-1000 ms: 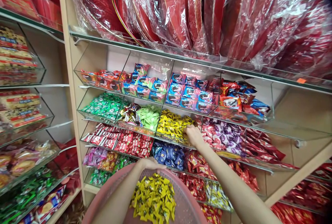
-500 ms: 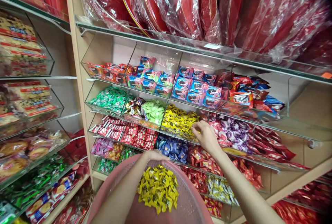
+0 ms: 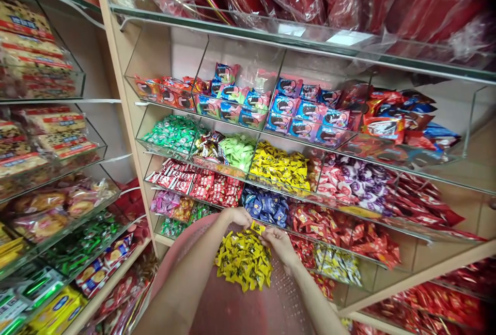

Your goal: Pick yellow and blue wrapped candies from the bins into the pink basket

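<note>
A pink perforated plastic basket [image 3: 240,306] is in front of me, with a heap of yellow-wrapped candies [image 3: 244,262] inside. Over its far part, a single yellow-wrapped candy [image 3: 258,228] is stretched between my two hands. My left hand [image 3: 235,217] is closed at the basket's far rim, its fingertips at the candy's left end. From the other side, my right hand [image 3: 279,244] pinches the right end of the same candy. Part of the basket is hidden under my forearms. More yellow candies [image 3: 279,169] fill a clear shelf bin just beyond my hands.
Clear bins hold green candies [image 3: 168,136], blue-wrapped candies [image 3: 265,207], red packets [image 3: 217,186], purple-and-white candies [image 3: 358,182] and blue cookie packs [image 3: 302,110]. A glass shelf edge [image 3: 271,32] crosses above. Packaged cakes [image 3: 39,71] fill the left shelves.
My right hand has come back from the yellow candy bin to the basket. A yellow candy now shows between both hands. The view has tilted downward slightly.
</note>
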`<state>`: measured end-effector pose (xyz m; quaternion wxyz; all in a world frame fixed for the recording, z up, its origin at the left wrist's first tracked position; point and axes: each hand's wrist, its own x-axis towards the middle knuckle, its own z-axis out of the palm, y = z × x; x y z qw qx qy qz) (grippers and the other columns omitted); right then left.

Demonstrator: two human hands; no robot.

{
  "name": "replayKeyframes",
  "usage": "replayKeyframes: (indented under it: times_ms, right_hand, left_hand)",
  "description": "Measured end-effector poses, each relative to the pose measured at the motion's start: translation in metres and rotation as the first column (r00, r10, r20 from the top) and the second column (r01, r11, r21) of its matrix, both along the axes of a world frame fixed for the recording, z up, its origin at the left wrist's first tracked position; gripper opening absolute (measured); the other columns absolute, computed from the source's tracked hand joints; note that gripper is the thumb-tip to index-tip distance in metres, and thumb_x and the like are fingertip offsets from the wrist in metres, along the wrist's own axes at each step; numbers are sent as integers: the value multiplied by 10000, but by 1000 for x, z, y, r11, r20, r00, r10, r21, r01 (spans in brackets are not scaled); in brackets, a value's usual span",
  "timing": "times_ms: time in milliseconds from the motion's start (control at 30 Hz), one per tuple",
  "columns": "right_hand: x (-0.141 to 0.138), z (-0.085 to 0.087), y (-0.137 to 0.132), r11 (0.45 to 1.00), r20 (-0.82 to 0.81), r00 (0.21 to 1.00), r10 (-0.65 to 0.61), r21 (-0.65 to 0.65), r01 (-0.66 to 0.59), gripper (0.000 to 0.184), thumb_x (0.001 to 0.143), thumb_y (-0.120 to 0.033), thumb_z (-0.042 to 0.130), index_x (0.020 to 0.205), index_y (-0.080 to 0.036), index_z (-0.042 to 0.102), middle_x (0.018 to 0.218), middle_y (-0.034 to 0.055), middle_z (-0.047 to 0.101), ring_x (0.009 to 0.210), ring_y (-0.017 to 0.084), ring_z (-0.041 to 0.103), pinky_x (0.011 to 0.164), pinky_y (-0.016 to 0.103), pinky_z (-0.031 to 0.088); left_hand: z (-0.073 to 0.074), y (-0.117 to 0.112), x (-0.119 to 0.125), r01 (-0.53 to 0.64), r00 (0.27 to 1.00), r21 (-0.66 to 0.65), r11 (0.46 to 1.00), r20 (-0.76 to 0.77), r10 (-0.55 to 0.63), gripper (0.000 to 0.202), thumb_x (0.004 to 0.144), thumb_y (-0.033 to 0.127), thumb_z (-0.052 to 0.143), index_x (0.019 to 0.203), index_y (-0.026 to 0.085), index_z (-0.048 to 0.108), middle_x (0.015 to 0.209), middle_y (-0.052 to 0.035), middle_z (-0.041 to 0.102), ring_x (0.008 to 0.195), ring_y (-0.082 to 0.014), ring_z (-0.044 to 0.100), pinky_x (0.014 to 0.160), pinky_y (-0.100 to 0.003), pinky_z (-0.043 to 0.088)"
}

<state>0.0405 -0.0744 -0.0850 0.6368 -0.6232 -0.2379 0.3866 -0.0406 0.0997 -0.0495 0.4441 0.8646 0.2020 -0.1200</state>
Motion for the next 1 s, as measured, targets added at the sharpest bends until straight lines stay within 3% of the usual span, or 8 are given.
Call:
replayKeyframes:
  times_ms: [133,333,533,700,833,1000]
  right_hand:
    - [-3,1,0,1000,-103,994,-25,-12,24,343,450,-398,771,608,-160,581,604,-20,606,658,126,608,650,222,466]
    - [-3,0,-4,999,-102,995,-12,-33,8,326,488,-392,765,641,-150,608,634,16,658,612,123,616,609,220,484]
    - [1,-8,-5,995,-127,992,25,-95,-38,331,532,-408,753,681,-147,612,712,39,681,597,96,607,555,191,473]
    - [-1,2,-11,996,-44,999,-1,-94,-3,329,532,-421,745,651,-157,588,599,-5,645,536,86,576,522,185,446]
    - [-18,13,-15,976,29,988,151,-160,-144,326,565,-446,707,645,-167,557,595,-9,647,473,86,549,457,191,398]
    - [-49,20,2,888,50,912,407,-254,-383,324,632,-479,626,676,-184,500,549,-15,643,389,87,520,352,170,293]
  left_hand:
    - [3,1,0,23,997,53,998,-69,-19,175,500,207,600,663,188,662,553,52,510,498,-80,410,463,-197,321]
    - [1,5,1,79,996,60,995,-47,-77,296,499,423,700,663,179,668,584,40,525,536,-77,420,483,-194,324]
    - [0,7,1,114,993,28,993,-28,-113,300,503,410,722,698,185,681,648,41,579,617,-89,470,550,-190,365]
    - [5,4,3,136,989,9,991,-60,-136,250,573,286,652,809,213,692,785,45,637,730,-103,534,682,-191,420]
    - [10,1,6,125,991,82,989,-64,-120,239,611,252,576,816,202,689,841,33,644,804,-128,549,740,-211,435]
    - [10,-1,5,119,992,90,989,-50,-115,251,606,263,575,822,189,679,850,17,642,814,-138,553,739,-220,445]
